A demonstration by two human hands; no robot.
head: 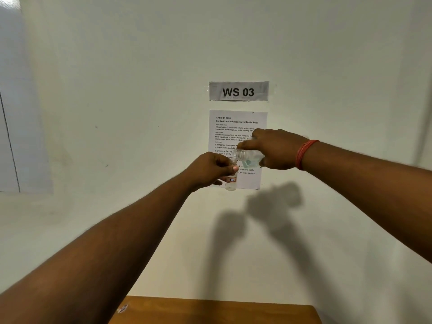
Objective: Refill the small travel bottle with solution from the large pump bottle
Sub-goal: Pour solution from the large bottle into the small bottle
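Both arms are raised in front of the wall. My left hand [211,170] grips the small clear travel bottle [231,182], which stands upright and carries a white label with red writing. My right hand [277,148] holds the large clear bottle [247,157] tipped on its side, its uncapped threaded neck pointing left just above the travel bottle's mouth. A little bluish liquid lies inside the large bottle. The travel bottle's top is hidden behind my left fingers. No cap or pump is in view.
A printed task sheet [236,122] and a "WS 03" sign [238,91] are stuck to the white wall behind the hands. The far edge of a wooden table [210,309] shows at the bottom. A red band circles my right wrist [304,154].
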